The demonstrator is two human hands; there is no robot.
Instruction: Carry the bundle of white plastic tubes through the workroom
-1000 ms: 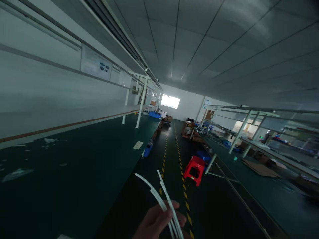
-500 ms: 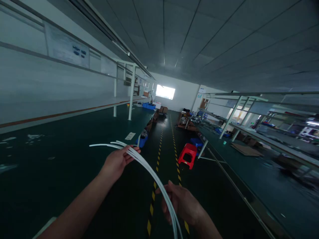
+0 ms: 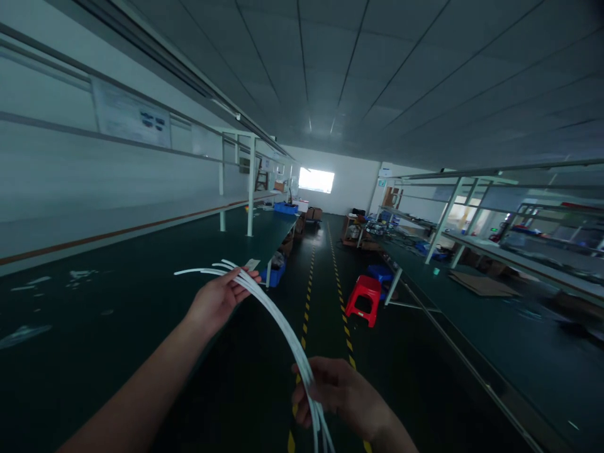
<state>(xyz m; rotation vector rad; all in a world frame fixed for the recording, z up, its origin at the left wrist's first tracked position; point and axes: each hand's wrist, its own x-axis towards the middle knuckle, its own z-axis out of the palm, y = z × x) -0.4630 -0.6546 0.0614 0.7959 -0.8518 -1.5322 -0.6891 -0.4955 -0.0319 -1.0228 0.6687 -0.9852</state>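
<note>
On your far left, a long dark green surface [image 3: 117,296] runs away from you, with a few pale scraps [image 3: 28,330] lying on it and a small paper slip [image 3: 251,264] near its far edge. Above it a rail carries a posted sheet [image 3: 131,117] against the white wall.

Your left hand [image 3: 214,303] is stretched out over the edge of that surface, its fingers [image 3: 245,277] pinched shut on one end of a bundle of thin white strips [image 3: 278,321]. The loose tips fan out to the left past your grip. From there the strips bend in a long arc down to your right hand [image 3: 337,393], whose fingers are curled closed around them low in the view; the strips run on below the picture's edge. Held at two well-apart spots like this, the bundle likely stays gathered and bowed rather than splaying out.

Between your hands, the aisle floor shows a yellow dashed line [image 3: 306,302]. A blue bin [image 3: 275,275] sits under the surface's far end. Just right of the aisle line stands a red stool [image 3: 362,299], with a blue one [image 3: 380,273] behind it. Further right a second long surface [image 3: 509,327] carries a cardboard sheet [image 3: 481,283] beneath white shelf frames. At the far end a bright window [image 3: 316,180] lights the dim room.
</note>
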